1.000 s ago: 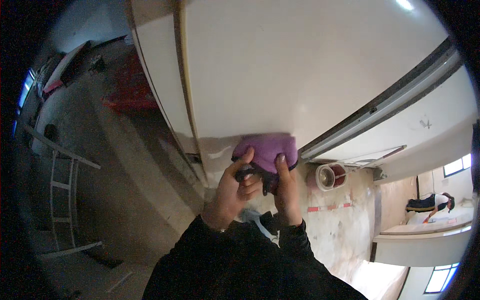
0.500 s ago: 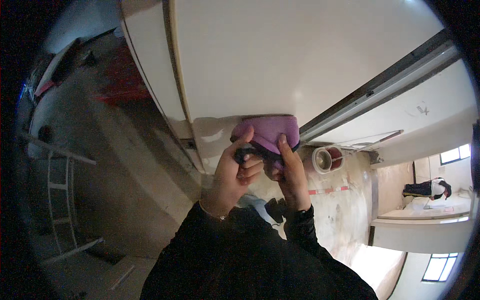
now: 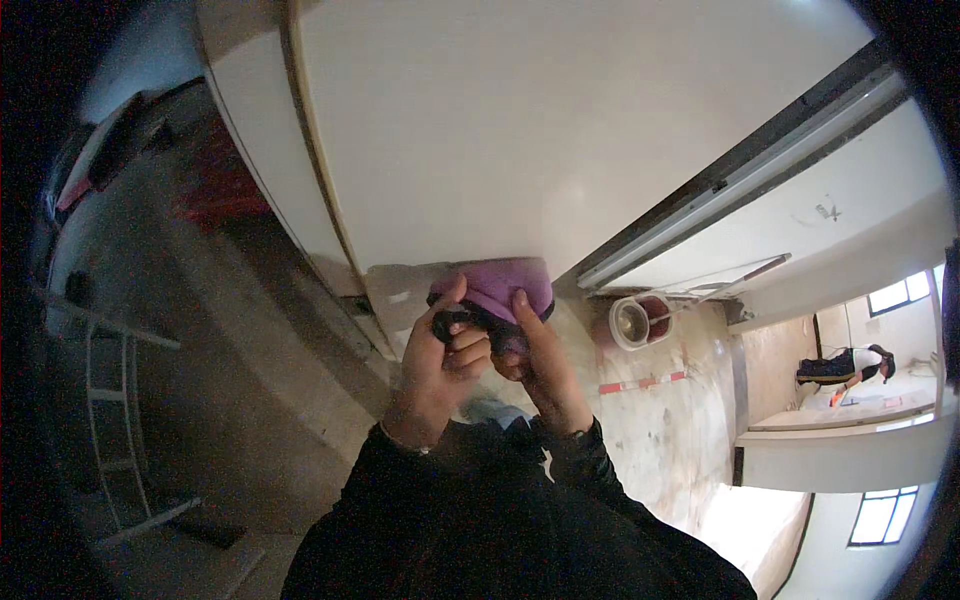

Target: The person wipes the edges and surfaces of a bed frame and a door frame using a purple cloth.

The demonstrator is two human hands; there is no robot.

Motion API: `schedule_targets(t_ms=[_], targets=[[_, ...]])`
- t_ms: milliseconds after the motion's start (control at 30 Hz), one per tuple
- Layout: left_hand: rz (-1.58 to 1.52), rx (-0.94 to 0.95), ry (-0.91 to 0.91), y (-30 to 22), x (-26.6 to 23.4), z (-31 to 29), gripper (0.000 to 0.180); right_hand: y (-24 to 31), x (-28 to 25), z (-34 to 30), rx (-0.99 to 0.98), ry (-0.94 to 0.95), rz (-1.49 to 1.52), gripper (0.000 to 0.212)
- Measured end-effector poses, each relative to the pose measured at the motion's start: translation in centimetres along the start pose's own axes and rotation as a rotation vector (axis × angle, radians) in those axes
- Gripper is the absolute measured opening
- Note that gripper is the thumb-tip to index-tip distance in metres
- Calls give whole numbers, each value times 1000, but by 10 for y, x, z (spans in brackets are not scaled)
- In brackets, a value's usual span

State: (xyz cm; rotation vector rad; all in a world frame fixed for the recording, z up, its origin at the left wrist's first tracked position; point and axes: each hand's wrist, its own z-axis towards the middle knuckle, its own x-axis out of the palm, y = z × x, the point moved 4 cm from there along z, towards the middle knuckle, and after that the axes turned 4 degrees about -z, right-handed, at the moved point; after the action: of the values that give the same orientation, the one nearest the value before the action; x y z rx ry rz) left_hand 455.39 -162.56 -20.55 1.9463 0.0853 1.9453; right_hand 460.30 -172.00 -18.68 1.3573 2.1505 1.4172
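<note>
In front of my chest, both hands hold a soft purple fabric item (image 3: 500,287) with black edging; its exact kind does not show. The fingers of my left hand (image 3: 432,355) are curled round its black left part, thumb pressed on top. My right hand (image 3: 540,362) pinches the other side, thumb lying on the purple face and fingers hidden beneath. Behind the fabric rises a large pale panel (image 3: 430,130), with a grey strip along its lower edge.
A ladder (image 3: 125,395) stands at the left. To the right are a white bucket (image 3: 628,325) with a long pole over it, and a red-and-white strip (image 3: 640,383) on the stained floor. Another person (image 3: 850,365) bends over in a room at far right.
My hands and the purple fabric appear further left and slightly lower in the picture, as does the surrounding scene. Both hands keep hold. The far person's arm now shows, with something orange at the hand.
</note>
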Motion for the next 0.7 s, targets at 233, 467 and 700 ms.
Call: schedule_targets(t_ms=[233,467,700], targets=[[-3,226,-365,-7,-34,-11,47,-46,-15,19,36,-24,5,34],[-182,161,-416,-16,-74,-13,42,-81,-19,35,123,83,120,39],[121,197,-217,1,-9,-10,47,-26,-8,4,-42,-99,-117,44]])
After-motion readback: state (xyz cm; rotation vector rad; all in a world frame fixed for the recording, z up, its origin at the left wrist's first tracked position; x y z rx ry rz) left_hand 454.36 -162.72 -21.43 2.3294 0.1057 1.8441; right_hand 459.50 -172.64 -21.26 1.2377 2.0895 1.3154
